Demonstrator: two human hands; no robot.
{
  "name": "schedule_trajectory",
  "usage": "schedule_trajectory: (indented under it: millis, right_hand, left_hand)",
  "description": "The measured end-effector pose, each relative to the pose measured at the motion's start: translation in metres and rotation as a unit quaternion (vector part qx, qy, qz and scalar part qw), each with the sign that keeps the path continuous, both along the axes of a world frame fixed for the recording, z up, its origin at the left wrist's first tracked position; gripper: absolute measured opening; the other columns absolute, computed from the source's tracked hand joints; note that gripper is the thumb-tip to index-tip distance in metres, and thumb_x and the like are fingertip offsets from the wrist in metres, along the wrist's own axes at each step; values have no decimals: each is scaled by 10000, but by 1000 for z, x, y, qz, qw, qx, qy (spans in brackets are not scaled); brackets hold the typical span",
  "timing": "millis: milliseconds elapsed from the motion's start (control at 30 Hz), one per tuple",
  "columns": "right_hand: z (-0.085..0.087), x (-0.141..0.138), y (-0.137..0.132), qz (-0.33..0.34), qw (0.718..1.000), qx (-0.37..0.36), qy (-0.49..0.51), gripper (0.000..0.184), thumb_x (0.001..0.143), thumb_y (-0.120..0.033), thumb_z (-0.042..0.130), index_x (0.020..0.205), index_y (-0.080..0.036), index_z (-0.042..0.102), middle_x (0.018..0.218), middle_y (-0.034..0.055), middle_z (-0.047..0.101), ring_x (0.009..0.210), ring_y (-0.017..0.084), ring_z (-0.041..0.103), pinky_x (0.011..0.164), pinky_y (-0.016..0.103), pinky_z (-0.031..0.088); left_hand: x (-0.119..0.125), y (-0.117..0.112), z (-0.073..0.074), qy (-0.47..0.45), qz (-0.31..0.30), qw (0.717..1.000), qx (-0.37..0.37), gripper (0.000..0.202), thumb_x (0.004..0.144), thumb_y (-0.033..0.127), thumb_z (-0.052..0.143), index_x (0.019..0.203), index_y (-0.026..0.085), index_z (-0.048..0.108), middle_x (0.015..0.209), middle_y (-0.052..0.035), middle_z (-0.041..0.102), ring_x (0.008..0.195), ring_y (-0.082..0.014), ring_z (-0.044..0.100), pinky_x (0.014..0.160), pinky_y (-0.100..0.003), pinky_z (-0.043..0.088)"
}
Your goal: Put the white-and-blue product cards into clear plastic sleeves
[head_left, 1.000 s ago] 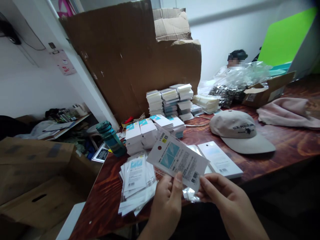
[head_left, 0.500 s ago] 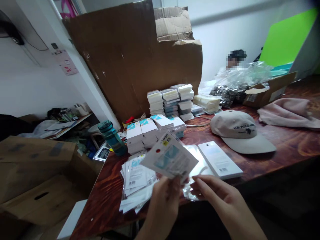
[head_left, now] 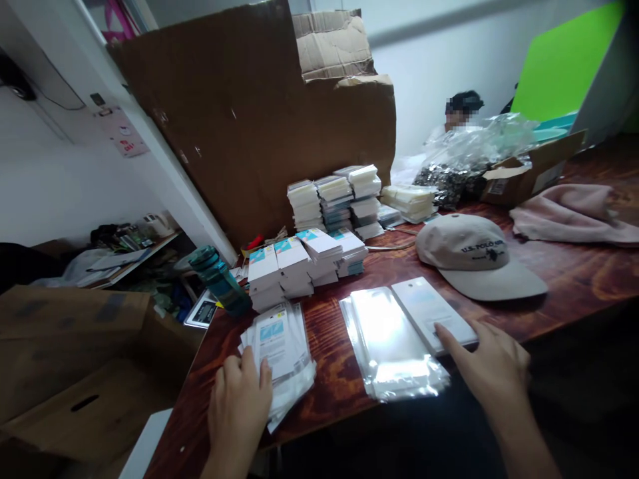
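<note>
My left hand (head_left: 238, 402) rests flat on the near end of a loose pile of bagged white cards (head_left: 279, 349) at the table's front left, fingers spread. My right hand (head_left: 492, 362) reaches over the front edge, its fingertips touching the near end of a stack of white cards (head_left: 429, 309). Between the two lies a stack of clear plastic sleeves (head_left: 392, 346), touched by neither hand. Neither hand grips anything.
Stacks of white and blue-printed cards (head_left: 304, 259) stand mid-table before a big cardboard sheet (head_left: 259, 113). A beige cap (head_left: 472, 256), a pink cloth (head_left: 574, 213), a teal bottle (head_left: 217, 276) and an open box (head_left: 529, 173) lie around. Another person sits at the back.
The bagged card held up in both hands has gone down onto the left pile. My left hand now lies on that pile and my right hand has moved to the white card stack.
</note>
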State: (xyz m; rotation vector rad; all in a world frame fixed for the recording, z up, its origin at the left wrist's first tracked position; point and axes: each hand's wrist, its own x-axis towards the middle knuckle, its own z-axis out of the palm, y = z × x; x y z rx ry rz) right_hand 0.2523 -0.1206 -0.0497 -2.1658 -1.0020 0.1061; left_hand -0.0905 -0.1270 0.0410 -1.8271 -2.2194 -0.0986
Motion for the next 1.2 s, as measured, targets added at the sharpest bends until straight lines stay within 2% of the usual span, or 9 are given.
schedule_trajectory:
  millis: [100, 167, 367, 567, 867, 933, 1033, 1100, 1200]
  right_hand:
    - [7, -5, -1, -1, 1000, 9, -6, 656, 782, -612, 519, 1160, -93, 654, 1199, 226, 613, 1150, 444, 493, 930, 549, 402]
    - [12, -9, -2, -14, 1000, 18, -9, 643, 783, -577, 525, 1181, -87, 647, 1183, 219, 625, 1125, 440, 508, 922, 537, 411]
    - [22, -18, -4, -42, 988, 147, -4, 530, 775, -457, 534, 1115, -74, 670, 1058, 202, 675, 1041, 383, 544, 922, 481, 423]
    - [33, -22, -6, -38, 981, 178, 60, 440, 782, -416, 548, 1113, -151, 667, 985, 161, 673, 946, 335, 590, 857, 458, 452]
    - [36, -24, -5, -24, 980, 182, 75, 410, 794, -402, 564, 1102, -154, 676, 925, 140, 644, 852, 307, 603, 812, 441, 465]
    - [37, -24, -6, -25, 980, 186, 69, 391, 801, -390, 572, 1093, -155, 680, 916, 134, 642, 848, 300, 603, 809, 427, 467]
    - [37, -24, -5, -25, 981, 184, 63, 371, 810, -370, 582, 1098, -156, 678, 897, 122, 635, 843, 289, 601, 803, 407, 472]
    - [37, -23, -5, -25, 981, 182, 62, 359, 810, -359, 594, 1099, -163, 678, 886, 111, 629, 819, 278, 603, 795, 397, 476]
    - [35, -22, -5, -29, 980, 184, 65, 339, 799, -344, 620, 1089, -179, 681, 883, 95, 621, 785, 264, 608, 785, 388, 481]
  left_hand:
    - [35, 10, 6, -118, -74, 990, 3, 436, 929, 413, 291, 1083, 150, 603, 1064, -149, 630, 996, -284, 597, 820, -355, 435]
    - [65, 22, 6, -216, -123, 967, -57, 482, 918, 527, 273, 896, 189, 616, 890, -99, 669, 840, -242, 626, 724, -314, 422]
    - [132, 49, -15, -246, -175, 942, -143, 499, 766, 677, 481, 701, 198, 602, 691, -91, 664, 650, -259, 613, 544, -273, 281]
    - [128, 50, -23, -279, -181, 932, -145, 310, 832, 447, 505, 652, 201, 567, 659, -39, 655, 641, -192, 597, 547, -245, 276]
    - [131, 45, -17, -303, -215, 920, -129, 455, 930, 412, 335, 624, 198, 595, 603, -44, 649, 586, -180, 602, 566, -251, 345]
    - [132, 42, -12, -292, -217, 925, -112, 412, 926, 395, 359, 696, 201, 640, 685, -69, 673, 667, -210, 625, 630, -273, 375]
    - [134, 39, -10, -292, -225, 925, -94, 332, 919, 336, 386, 1002, 207, 681, 901, -111, 702, 843, -253, 647, 758, -315, 419]
    - [136, 38, -12, -319, -241, 913, -83, 370, 921, 309, 384, 1181, 193, 621, 1055, -136, 688, 969, -264, 635, 843, -330, 424]
    - [137, 37, -19, -378, -269, 883, -73, 418, 935, 303, 356, 1242, 131, 582, 1189, -163, 650, 1092, -250, 603, 919, -309, 416]
